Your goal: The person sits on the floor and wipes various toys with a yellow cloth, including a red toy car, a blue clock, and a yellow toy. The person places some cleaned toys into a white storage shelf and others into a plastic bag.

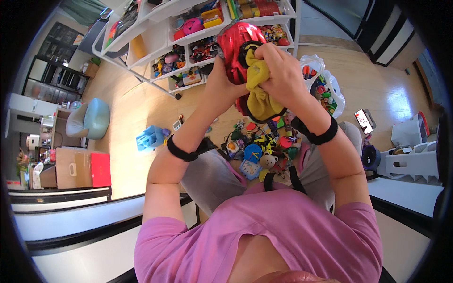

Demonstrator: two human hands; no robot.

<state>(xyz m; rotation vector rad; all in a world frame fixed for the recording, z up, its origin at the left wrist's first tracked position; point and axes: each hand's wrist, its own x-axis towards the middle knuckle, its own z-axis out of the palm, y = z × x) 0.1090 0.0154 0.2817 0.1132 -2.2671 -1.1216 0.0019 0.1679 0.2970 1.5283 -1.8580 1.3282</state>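
A shiny red toy car is raised before me, in front of the drawer rack. My left hand grips its left side, with the thumb reaching across the body. Bunched in my right hand is a yellow cloth, pressed against the car's right side near a dark wheel. The cloth and my fingers hide much of that side. Below, a pile of small toys lies on the floor between my legs, among them a blue toy clock and a bear's head.
A white rack of toy-filled drawers stands ahead. Plastic bags of toys sit at the right, near a phone on a stand. A light-blue container is on the floor at left, with a small blue armchair beyond.
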